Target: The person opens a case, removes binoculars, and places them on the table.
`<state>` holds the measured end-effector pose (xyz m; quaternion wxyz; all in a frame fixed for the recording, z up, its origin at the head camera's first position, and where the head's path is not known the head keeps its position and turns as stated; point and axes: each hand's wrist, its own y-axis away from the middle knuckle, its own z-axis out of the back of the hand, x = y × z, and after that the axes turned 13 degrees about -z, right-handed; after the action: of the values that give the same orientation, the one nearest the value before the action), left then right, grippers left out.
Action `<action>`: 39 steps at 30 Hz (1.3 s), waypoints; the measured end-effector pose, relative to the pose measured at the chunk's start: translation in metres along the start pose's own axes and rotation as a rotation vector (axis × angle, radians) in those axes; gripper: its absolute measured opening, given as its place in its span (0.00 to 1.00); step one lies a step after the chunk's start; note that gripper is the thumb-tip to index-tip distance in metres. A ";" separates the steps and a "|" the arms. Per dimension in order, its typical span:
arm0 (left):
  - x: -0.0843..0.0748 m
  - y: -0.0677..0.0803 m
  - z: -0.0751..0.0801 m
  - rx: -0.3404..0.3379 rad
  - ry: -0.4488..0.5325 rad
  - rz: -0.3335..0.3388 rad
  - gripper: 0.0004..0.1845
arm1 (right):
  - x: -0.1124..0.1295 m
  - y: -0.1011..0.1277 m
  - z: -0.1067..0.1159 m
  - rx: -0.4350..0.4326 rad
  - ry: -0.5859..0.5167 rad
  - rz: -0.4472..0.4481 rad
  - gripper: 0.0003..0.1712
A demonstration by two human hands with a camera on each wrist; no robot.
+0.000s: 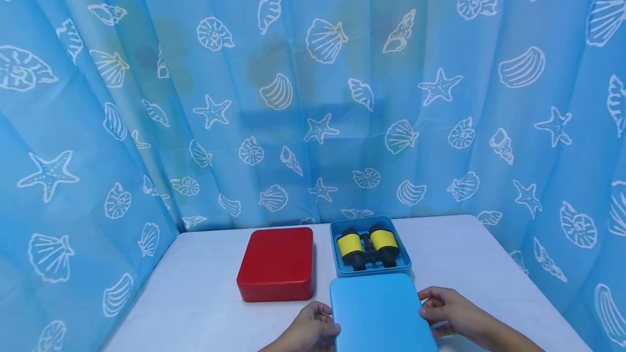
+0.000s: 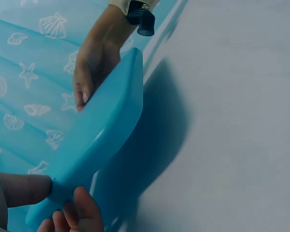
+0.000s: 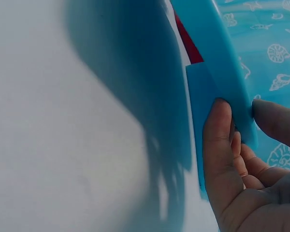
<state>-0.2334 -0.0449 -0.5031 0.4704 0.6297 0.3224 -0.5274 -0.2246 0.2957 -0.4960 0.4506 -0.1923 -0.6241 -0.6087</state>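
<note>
The lid (image 1: 383, 314) is blue, binoculars (image 1: 383, 240) black-and-yellow, curtain (image 1: 293, 118) blue with a white seashell pattern.

I have a white-topped table (image 1: 205, 287) in my head view, and I use the red box (image 1: 279, 259) on it as my landmark. The red box sits closed and flat, the table's far edge running behind it. Just to the right of the red box, with a narrow strip of white between them, I see a blue box (image 1: 344, 272) standing open, its back reaching a little farther than the red box's. The white surface continues left of the red box and in front of it, where my right-wrist view gives me a broad, soft-edged shadow (image 3: 128, 67).
</note>
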 end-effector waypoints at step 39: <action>0.019 0.005 -0.012 -0.061 -0.407 0.008 0.21 | -0.050 -0.019 0.000 -0.024 0.038 -0.062 0.21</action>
<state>-0.2199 -0.0367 -0.5206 0.5469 0.4967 0.2340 -0.6320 -0.2138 0.3073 -0.5467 0.4410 -0.1666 -0.6138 -0.6333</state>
